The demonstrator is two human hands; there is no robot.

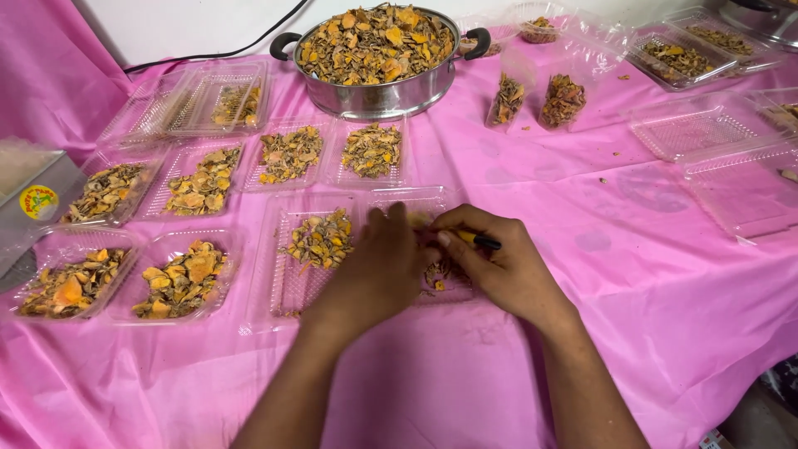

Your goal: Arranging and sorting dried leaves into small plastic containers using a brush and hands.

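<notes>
My left hand [378, 266] rests palm down over a clear plastic tray [420, 201] in the middle of the pink table, covering most of what lies in it. Beside it, my right hand [499, 266] pinches a thin yellow and black pen-like stick [475, 240], its tip pointing right. Some dried orange-brown slices [436, 273] show between the two hands. Just left of my left hand another clear tray [287, 278] holds a small heap of the same slices [320, 239].
A steel pot [378, 96] heaped with dried slices stands at the back. Several filled clear trays [199, 179] lie left and behind. Empty clear trays [690, 129] and filled ones sit at the right. A black cable [249, 46] runs behind. Pink cloth [582, 208] covers the table.
</notes>
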